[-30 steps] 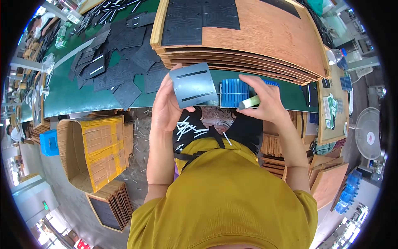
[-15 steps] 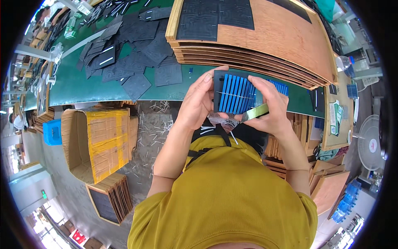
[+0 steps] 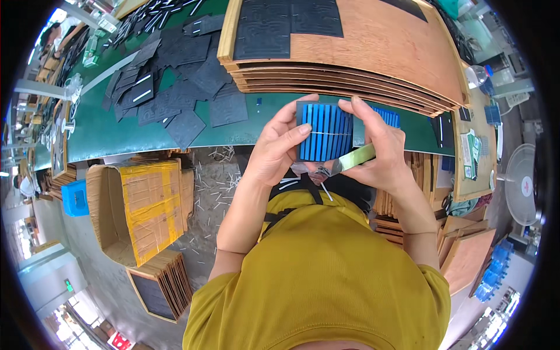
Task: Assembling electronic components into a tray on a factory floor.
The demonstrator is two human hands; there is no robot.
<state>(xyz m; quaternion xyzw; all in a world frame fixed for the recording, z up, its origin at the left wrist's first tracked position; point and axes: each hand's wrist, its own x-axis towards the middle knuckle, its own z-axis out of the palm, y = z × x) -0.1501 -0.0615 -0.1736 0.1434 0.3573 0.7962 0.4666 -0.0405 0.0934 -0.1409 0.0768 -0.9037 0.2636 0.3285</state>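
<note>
In front of my chest, both hands hold a dark square panel covered with a row of upright blue strips [image 3: 328, 133], crossed by a thin pale line. My left hand [image 3: 277, 141] grips the left edge, its thumb lying over the front face and its fingers behind. My right hand [image 3: 380, 144] holds the right side, thumb along the upper corner. Also in the right hand is a flat tool with a pale green handle [image 3: 357, 156]; its dark end points left beneath the panel, and its exact kind is unclear. Another blue slatted piece [image 3: 386, 118] shows behind the right hand.
The green table [image 3: 111, 135] bears a heap of black square sheets [image 3: 189, 96] at left. A stack of wooden trays [image 3: 379, 55] stands ahead. A taped cardboard box [image 3: 151, 204] and framed panels [image 3: 160, 289] are on the floor at left. A white fan [image 3: 522, 185] stands at right.
My left thumb has come down onto the front of the panel. The blue strips now sit nearer the panel's left edge. The right hand keeps its hold, and the view has shifted slightly.
</note>
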